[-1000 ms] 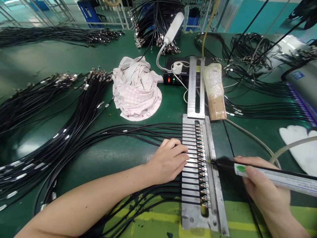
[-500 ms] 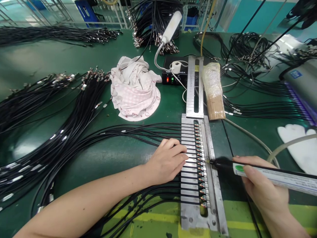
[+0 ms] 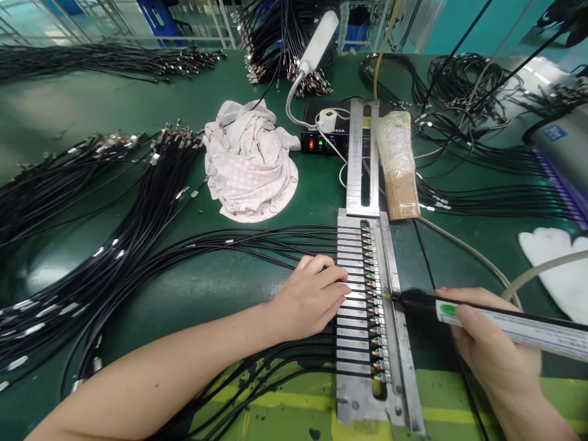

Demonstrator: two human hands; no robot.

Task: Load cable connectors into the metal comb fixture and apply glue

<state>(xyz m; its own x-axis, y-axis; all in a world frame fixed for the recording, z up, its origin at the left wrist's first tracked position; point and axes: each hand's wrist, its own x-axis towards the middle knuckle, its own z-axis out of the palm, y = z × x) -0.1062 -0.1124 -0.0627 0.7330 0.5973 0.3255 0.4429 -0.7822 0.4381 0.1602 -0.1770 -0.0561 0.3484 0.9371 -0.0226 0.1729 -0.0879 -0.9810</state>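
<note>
A metal jig lies lengthwise in front of me, with several black cables side by side in its slots. Their stripped ends and small metal connectors line up along the jig's right part. My left hand rests over the cables at the jig's left edge, fingers stretched across them and the thumb hidden. In my right hand is a black dispensing syringe with a white label, held nearly level. Its thin tip points left and is at the connector row, beside my left fingertips; whether it touches cannot be made out.
Beyond the jig are a slotted metal frame, a wrapped block, a black control box and a gooseneck lamp. A crumpled cloth and cable bundles lie left. At right are a white glove and hose.
The view has shifted very slightly. Both hands and the syringe hold almost the same place along the connector row.
</note>
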